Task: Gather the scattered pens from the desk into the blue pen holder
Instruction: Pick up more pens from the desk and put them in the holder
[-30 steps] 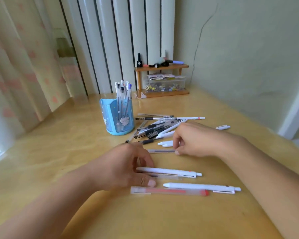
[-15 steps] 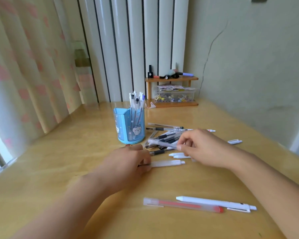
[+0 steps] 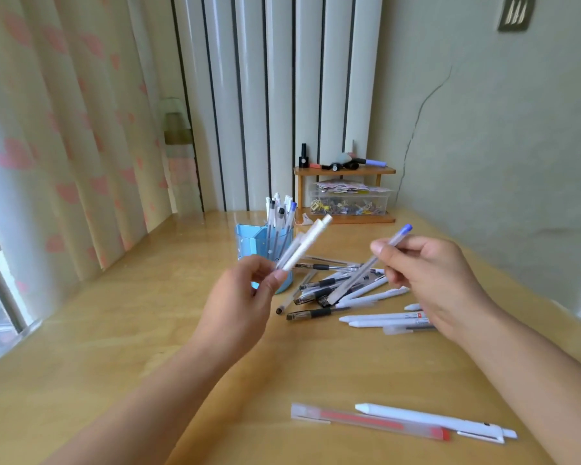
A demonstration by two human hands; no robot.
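Note:
My left hand [image 3: 240, 297] is raised above the desk and grips white pens [image 3: 304, 245] that point up and to the right, just in front of the blue pen holder [image 3: 249, 243]. The holder stands at mid-desk with several pens upright in it. My right hand [image 3: 430, 276] pinches a clear pen with a blue cap [image 3: 369, 263], held slanted over the pile of scattered pens [image 3: 336, 290]. A red pen [image 3: 369, 422] and a white pen [image 3: 440, 421] lie near the desk's front edge.
A small wooden shelf [image 3: 346, 171] with a clear box of clips stands against the back wall. Curtains hang at the left, by a window. The wooden desk [image 3: 114, 330] stretches bare to the left of my arms.
Both hands have lifted off the desk with pens in them. My left hand rose toward the holder with white pens. My right hand raised the blue-capped pen above the pile.

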